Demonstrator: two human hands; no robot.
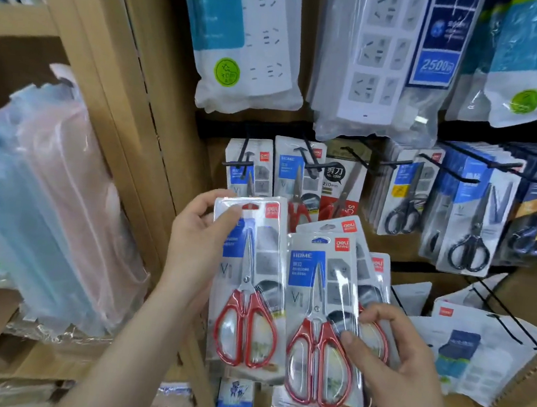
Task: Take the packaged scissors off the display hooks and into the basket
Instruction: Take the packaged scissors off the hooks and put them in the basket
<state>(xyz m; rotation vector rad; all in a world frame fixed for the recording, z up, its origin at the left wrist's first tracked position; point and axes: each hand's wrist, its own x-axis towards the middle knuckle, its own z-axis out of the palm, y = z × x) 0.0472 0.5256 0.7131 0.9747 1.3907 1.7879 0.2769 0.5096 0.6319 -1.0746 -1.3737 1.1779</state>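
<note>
Your left hand point(197, 242) is gripping one pack point(249, 286) of red-handled scissors by its top. The thumb is pressing on the front near the hang hole and the fingers are wrapping behind. This pack is hanging upright in the centre of the frame, clear of the hooks point(245, 160).

Your right hand point(390, 353), lower right of centre, is gripping a stack point(319, 306) of similar packs. Its thumb is lying on the front pack beside the red handles, and its fingers are curling around the right edge. At least three packs are fanning out in the stack. It is sitting just right of the single pack, with their edges overlapping in view.

Behind both, the black hooks are carrying more hanging packs point(295, 179). Black scissors point(467, 235) are hanging at right, and power strips point(383, 57) are hanging across the top. Plastic-wrapped bundles point(46, 214) are filling the shelf at left.
</note>
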